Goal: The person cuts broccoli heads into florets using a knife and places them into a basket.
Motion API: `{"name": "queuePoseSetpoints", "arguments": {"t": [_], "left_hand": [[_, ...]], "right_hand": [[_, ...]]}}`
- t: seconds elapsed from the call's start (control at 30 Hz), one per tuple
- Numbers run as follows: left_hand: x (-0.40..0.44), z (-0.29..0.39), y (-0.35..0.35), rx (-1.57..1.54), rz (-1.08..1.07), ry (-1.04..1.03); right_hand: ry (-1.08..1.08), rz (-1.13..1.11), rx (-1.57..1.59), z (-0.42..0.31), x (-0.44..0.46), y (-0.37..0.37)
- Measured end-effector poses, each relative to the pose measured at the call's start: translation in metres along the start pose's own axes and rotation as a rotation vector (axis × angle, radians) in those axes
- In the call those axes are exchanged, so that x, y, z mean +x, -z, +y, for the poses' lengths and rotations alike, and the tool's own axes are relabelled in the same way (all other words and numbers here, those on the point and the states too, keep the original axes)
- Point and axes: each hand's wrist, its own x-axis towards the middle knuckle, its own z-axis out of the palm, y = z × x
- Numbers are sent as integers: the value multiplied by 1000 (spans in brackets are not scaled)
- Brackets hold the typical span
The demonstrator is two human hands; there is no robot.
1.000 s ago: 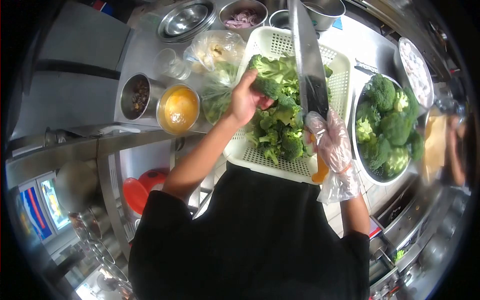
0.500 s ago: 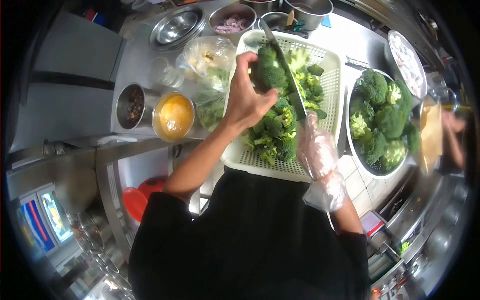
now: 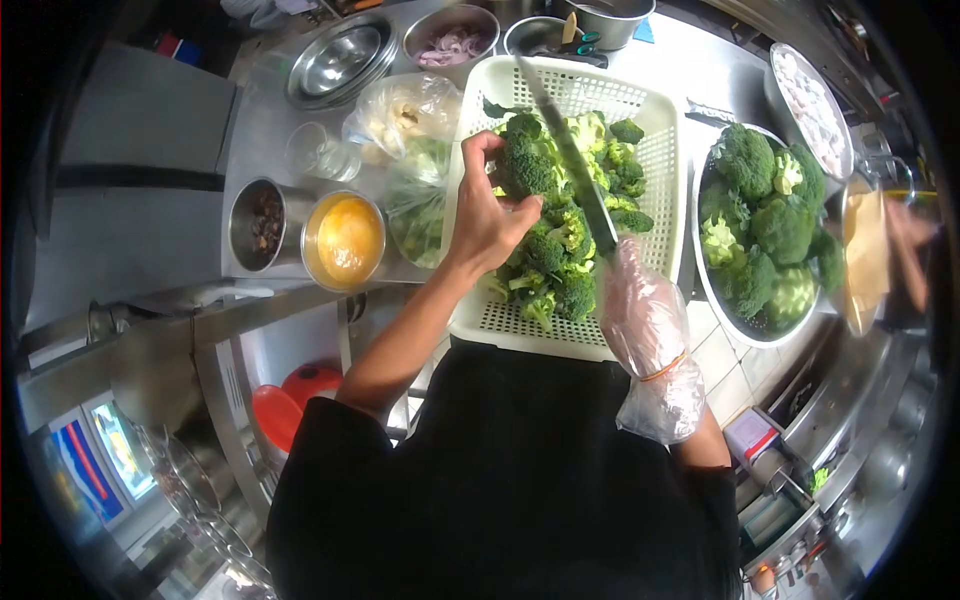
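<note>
Bare, my left hand (image 3: 490,210) has its fingers and thumb around a broccoli head (image 3: 527,165) above the white perforated basket (image 3: 665,180). My right hand (image 3: 645,310), in a clear plastic glove with a band at the wrist, is closed on a large knife (image 3: 575,160). The knife's handle is hidden in the glove, and its blade slants up and left, just right of the broccoli head. Cut broccoli florets (image 3: 545,255) lie in the basket under both hands.
Right of the basket stands a bowl of whole broccoli (image 3: 780,230). To the left are a bowl of yellow liquid (image 3: 345,240), a pot of dark pieces (image 3: 265,225) and plastic bags (image 3: 405,110). Sliced onions (image 3: 452,47) sit behind. A person's arm (image 3: 908,255) shows at far right.
The knife has swung from near upright to a leftward slant, and my right hand has moved slightly down. My left hand has turned, its fingers now around the broccoli head.
</note>
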Motion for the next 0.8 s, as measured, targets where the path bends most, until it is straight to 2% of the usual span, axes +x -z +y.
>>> {"name": "queuePoseSetpoints", "arguments": {"t": [0.13,0.2,0.3,0.33,0.4,0.43,0.47,0.5,0.57,0.6,0.63,0.67,0.73,0.8], "left_hand": [[3,-1,-3,-40,12,8],[6,-8,-1,-27,16,36],[5,-8,-7,5,-13,64],[-2,-5,-12,4,-42,72],[-12,9,-17,136,-152,-20],[-17,12,-14,393,-160,-287],[-20,23,-13,236,-114,-255],[-13,26,-5,121,-64,-259],[-4,26,19,-32,21,-195],[-3,22,31,-69,48,-130],[-5,12,45,-216,-8,-76],[-9,7,53,-211,7,-63],[-14,0,61,-276,-152,71],[-15,-2,60,-216,-184,70]], "right_hand": [[-20,-26,-85,1,-10,-7],[35,-109,-235,5,-24,-8],[1,-44,-202,8,-13,-17],[-26,-107,-113,12,3,-23],[-155,-196,20,10,52,-24],[-78,-89,22,18,53,-31],[8,12,16,24,52,-37],[10,19,15,21,53,-27],[-292,-248,152,10,46,-6],[-280,-264,147,14,40,-8],[-273,-194,96,24,32,-9],[-271,-126,51,32,23,-11],[-266,-110,67,37,11,-10],[-268,-74,67,43,2,-4]]}}
